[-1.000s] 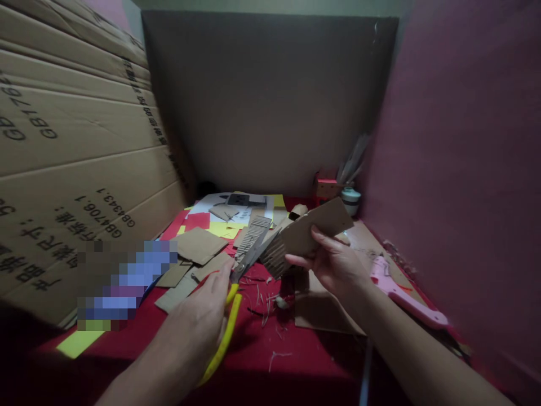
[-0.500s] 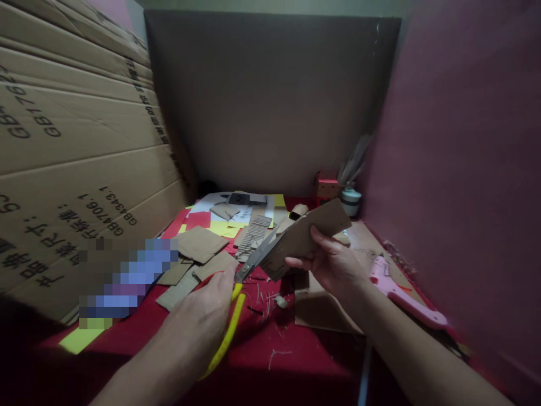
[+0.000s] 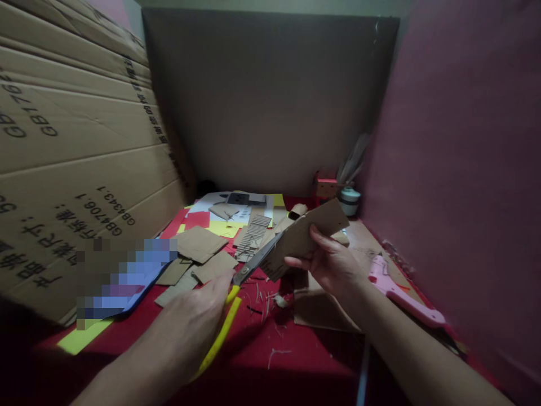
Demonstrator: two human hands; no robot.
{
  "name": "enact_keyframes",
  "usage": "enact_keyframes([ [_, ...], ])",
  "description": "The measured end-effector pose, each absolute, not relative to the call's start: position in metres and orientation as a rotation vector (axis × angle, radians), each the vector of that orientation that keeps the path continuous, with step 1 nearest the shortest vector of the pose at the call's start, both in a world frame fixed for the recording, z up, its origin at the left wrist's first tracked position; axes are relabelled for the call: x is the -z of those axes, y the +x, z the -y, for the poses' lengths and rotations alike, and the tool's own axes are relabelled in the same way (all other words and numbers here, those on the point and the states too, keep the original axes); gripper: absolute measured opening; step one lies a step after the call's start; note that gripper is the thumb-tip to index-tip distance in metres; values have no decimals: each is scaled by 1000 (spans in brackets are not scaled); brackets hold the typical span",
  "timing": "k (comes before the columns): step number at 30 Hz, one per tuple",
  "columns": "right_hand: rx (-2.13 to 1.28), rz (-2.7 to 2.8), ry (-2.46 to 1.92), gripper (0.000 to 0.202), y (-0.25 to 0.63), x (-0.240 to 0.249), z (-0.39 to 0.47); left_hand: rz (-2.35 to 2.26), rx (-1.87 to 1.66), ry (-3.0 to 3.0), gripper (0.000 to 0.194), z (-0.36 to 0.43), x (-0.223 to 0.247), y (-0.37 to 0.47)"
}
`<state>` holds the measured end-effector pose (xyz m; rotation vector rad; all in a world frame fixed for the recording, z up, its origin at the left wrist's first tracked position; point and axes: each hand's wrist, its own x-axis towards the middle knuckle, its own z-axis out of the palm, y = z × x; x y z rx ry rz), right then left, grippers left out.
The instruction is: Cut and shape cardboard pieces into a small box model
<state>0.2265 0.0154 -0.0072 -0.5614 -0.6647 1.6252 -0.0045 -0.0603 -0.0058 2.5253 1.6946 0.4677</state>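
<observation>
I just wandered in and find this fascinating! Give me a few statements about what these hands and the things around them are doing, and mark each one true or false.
1. The left hand holds the scissors. True.
2. The right hand holds the glue gun. False: it holds a piece of cardboard; the glue gun lies off to the right.
3. The scissors have blue handles. False: they are yellow.
4. The blades point toward the held cardboard. True.
5. A large box with black print stands on the left. True.
6. The white sheet lies nearer the person than the glue gun. False: it lies farther away.
</observation>
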Motion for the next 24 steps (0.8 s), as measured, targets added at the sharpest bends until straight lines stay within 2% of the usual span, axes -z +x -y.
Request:
enact_keyframes([
  [3,-1625,674,-558,27,226,7,-16,-1747,-384,2453,39,62,7,-1],
  [9,-1612,651,-567,29,226,6,-16,-1874,-494,2403,52,60,14,8],
  [16,-1649,668,-564,33,222,5,-12,-1839,-466,2453,53,57,14,13],
  [24,-1719,661,-553,17,221,12,-10,-1796,-475,2508,48,57,5,19],
])
